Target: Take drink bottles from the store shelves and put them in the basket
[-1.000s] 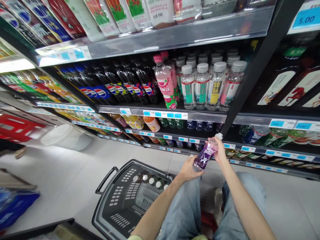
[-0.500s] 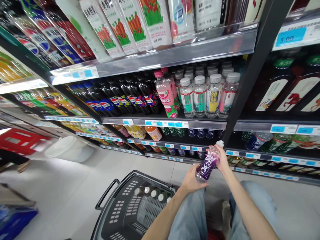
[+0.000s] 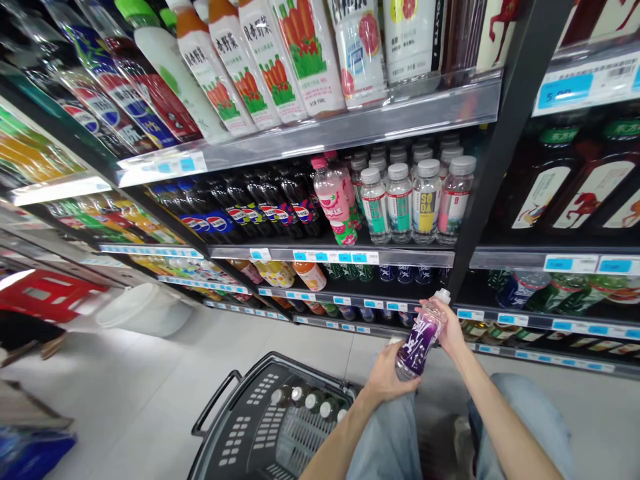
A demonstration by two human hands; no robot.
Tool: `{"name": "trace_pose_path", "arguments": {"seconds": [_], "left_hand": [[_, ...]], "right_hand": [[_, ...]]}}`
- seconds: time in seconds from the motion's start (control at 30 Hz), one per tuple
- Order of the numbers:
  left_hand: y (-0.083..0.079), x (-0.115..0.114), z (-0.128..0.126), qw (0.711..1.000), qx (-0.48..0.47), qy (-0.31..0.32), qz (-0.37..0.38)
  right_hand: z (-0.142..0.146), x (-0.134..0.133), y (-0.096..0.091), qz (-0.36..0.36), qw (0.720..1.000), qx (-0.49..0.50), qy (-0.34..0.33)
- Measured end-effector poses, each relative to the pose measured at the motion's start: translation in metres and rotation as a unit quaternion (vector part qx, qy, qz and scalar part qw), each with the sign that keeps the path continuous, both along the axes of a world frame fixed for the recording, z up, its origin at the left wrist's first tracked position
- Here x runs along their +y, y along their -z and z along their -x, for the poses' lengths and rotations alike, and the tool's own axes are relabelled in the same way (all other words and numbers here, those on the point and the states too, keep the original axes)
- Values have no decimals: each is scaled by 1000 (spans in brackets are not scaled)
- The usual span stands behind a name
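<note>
Both of my hands hold one purple-labelled drink bottle (image 3: pixel 420 339) with a white cap, tilted with the cap up and to the right. My left hand (image 3: pixel 386 375) cups its base and my right hand (image 3: pixel 448 328) wraps its upper part near the cap. The bottle is in front of the lower shelves, above my knees in light jeans. Below and left of it sits a dark plastic shopping basket (image 3: pixel 240 427) on the floor, with several capped bottles (image 3: pixel 307 399) lying inside.
Drink shelves fill the view: clear soda bottles (image 3: pixel 415 200), a pink bottle (image 3: pixel 333 197), cola bottles (image 3: pixel 250 207), and juice cartons above. A black upright post (image 3: pixel 493 153) divides the shelving. A white tub (image 3: pixel 145 308) and red crate (image 3: pixel 45 295) stand on the floor at left.
The view has tilted upward, so the shelves, the basket and my hands sit lower in the frame. The bottle stays in both hands at the same tilt.
</note>
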State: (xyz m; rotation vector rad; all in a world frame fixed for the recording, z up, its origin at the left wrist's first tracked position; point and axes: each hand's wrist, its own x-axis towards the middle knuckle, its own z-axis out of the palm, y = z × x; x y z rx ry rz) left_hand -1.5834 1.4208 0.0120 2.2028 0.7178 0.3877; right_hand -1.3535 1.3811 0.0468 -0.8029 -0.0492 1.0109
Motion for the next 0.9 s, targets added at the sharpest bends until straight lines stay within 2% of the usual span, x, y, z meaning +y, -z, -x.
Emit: {"name": "trace_pose_path", "arguments": {"seconds": [0.17, 0.3, 0.57, 0.77, 0.9], "left_hand": [[-1, -3, -6, 1000, -22, 0, 3], [0, -9, -7, 1000, -9, -22, -4], [-2, -18, 3, 1000, -3, -11, -10], [-7, -27, 14, 999, 11, -7, 41], [-8, -43, 31, 996, 7, -15, 89]], "right_hand": [[-1, 1, 3, 0, 1000, 3, 18], [-1, 0, 3, 12, 1000, 1, 26], [10, -11, -11, -26, 1000, 9, 13], [19, -19, -11, -32, 999, 10, 4], [33, -23, -9, -21, 999, 29, 9]]}}
